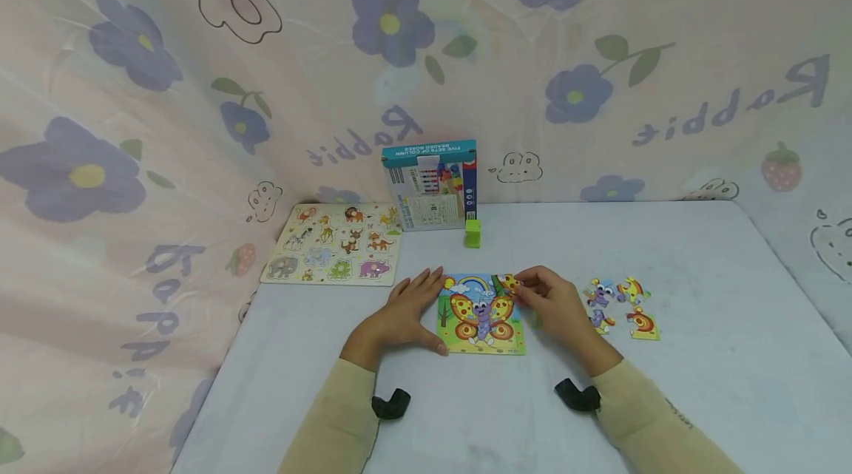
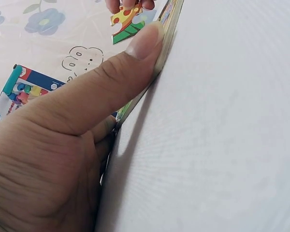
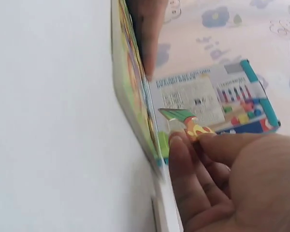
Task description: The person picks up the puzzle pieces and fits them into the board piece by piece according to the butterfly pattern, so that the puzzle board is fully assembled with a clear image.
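Note:
A square butterfly puzzle board [image 1: 452,345] lies on the white table in front of the person. The left hand [image 1: 402,319] braces its left side with fingers spread straight; its thumb [image 2: 111,70] lies along the board's edge in the left wrist view. Between thumb and fingertips the right hand [image 1: 558,309] pinches a puzzle piece [image 1: 509,284] at the board's upper right corner. That puzzle piece [image 3: 181,116], yellow with orange spots and green on one side, is held tilted above the table in the right wrist view. Whether it touches the board cannot be told.
Several loose puzzle pieces [image 1: 643,324] lie right of the right hand. Behind the board stand a printed box [image 1: 433,189] and a small green block stack [image 1: 472,234]. An animal puzzle board [image 1: 333,246] lies at the back left, before a patterned curtain [image 1: 466,89].

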Demonstrator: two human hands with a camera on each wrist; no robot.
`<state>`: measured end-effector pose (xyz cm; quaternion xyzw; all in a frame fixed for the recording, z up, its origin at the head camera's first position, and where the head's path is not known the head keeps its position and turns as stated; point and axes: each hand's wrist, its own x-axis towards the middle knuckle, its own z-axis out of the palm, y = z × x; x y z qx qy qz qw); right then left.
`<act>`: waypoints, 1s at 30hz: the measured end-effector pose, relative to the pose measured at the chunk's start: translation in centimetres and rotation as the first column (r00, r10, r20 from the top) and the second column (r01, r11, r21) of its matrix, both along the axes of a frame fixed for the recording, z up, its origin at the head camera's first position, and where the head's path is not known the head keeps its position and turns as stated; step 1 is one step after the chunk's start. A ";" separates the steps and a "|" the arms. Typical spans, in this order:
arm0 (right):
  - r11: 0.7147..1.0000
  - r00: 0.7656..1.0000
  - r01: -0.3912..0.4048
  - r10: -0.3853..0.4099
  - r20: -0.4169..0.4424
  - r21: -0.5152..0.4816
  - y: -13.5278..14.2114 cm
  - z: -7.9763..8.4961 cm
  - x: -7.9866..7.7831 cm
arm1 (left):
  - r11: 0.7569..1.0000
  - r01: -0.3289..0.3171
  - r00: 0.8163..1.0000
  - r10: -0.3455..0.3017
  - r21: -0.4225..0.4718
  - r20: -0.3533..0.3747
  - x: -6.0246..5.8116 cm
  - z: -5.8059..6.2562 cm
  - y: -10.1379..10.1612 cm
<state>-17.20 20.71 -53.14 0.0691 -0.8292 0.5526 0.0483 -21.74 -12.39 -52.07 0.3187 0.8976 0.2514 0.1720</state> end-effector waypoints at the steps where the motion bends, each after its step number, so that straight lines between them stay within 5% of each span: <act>1: 1.000 1.000 -0.011 0.011 0.008 -0.012 -0.4 0.0 0.1 | 1.000 0.000 1.000 0.000 -0.002 0.001 0.0 0.0 0.0; 9: 0.988 0.989 -0.110 0.119 0.086 -0.106 -4.0 -0.1 1.4 | 1.000 0.003 1.000 -0.003 -0.006 0.001 0.0 -0.3 0.0; 22: 0.978 0.971 -0.092 0.130 0.200 -0.188 -8.4 -0.5 1.6 | 1.000 0.004 1.000 -0.004 -0.029 -0.007 -0.4 -0.6 -0.2; 26: 0.991 0.976 -0.114 0.125 0.178 -0.075 -8.4 -0.3 1.8 | 1.000 0.006 1.000 -0.006 -0.018 -0.002 -0.3 -0.5 -0.2; 30: 0.987 0.990 -0.132 0.126 0.068 0.092 -8.1 -0.1 2.1 | 1.000 0.004 1.000 -0.004 -0.006 0.003 -0.3 -0.5 -0.2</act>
